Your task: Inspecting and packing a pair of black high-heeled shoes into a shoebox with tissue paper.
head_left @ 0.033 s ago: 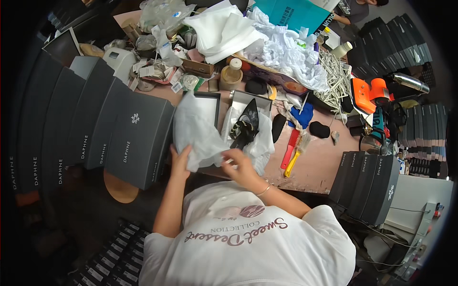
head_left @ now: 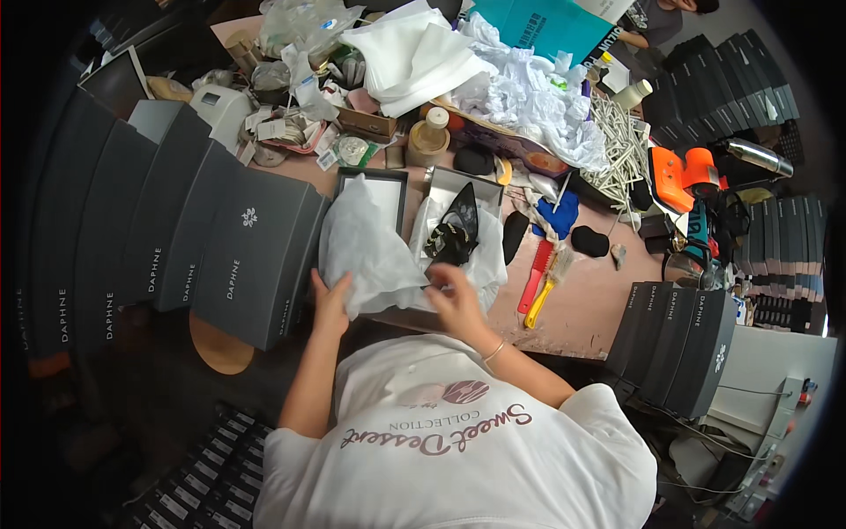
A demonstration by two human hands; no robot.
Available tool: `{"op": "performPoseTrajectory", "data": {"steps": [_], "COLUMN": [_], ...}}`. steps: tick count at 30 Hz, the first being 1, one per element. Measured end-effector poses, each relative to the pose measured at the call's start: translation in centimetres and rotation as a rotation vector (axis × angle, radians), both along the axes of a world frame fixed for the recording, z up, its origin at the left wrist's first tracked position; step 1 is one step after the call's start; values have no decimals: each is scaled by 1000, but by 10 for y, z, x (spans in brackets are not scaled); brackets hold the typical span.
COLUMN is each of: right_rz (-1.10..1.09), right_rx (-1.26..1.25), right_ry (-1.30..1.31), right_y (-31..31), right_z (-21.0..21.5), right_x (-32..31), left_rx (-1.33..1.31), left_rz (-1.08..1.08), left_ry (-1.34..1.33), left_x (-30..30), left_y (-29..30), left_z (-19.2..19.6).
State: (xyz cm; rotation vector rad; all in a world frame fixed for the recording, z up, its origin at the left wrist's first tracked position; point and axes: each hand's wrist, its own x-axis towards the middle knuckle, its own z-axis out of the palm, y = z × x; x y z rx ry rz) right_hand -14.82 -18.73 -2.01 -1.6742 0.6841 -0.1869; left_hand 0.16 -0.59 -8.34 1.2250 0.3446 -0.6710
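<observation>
A: What is the biggest worry here?

B: The row of dark grey shoe boxes (head_left: pixel 238 256) at the left of the frame leans right beside the left hand (head_left: pixel 329 302). A wide elbow sweep could, I think, tip the nearest one off the table (head_left: pixel 590 304).

A: And the tissue paper?

B: The white tissue paper (head_left: pixel 366 251) sits just left of centre, spread over an open box (head_left: pixel 374 189). The left hand pinches its lower edge, fingers closed on the sheet. It is thin, so a sharp pull could tear it.

A: The right hand?

B: The right hand (head_left: pixel 454 295) is at centre, fingers curled at the paper's edge just below the black shoe (head_left: pixel 454 231). Whether it grips the paper or only touches it, I cannot tell. Tugging could drag the shoe askew.

A: Anything smaller?

B: The red and yellow combs (head_left: pixel 539 282) lie right of centre, near the table edge; a brushing wrist could knock them off.
</observation>
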Motion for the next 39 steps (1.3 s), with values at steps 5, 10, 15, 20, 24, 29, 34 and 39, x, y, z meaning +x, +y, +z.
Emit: {"op": "performPoseTrajectory", "data": {"steps": [5,10,15,20,24,29,34,39], "right_rz": [-512,-505,-327,-185,3,-202,-260,90], "right_rx": [438,488,659,344,-100,-33,-289,-739], "right_ry": [56,23,-142,-268,-246,-265,-225,-138], "right_y": [-20,-33,-34,-28,-40,-41,-41,-60], "right_z": [-45,-63,-10,41,63,62,65,99], "right_x": [3,19,-18,-24,-48,-60,-59,-49], "left_rx": [596,269,-137,-371,-340,-247,-229,-81], "left_rz": [-263,-533,-593,-575,-701,-801,-894,-1028], "left_ry": [-1150,-944,-330,89,24,-194,-288,-558], "left_x": [-35,-39,-36,-63,-58,-67,-69,-63], "left_y": [-4,-53,-84,-103,-111,-120,-123,-114], "left_z": [61,77,45,62,72,73,83,91]}}
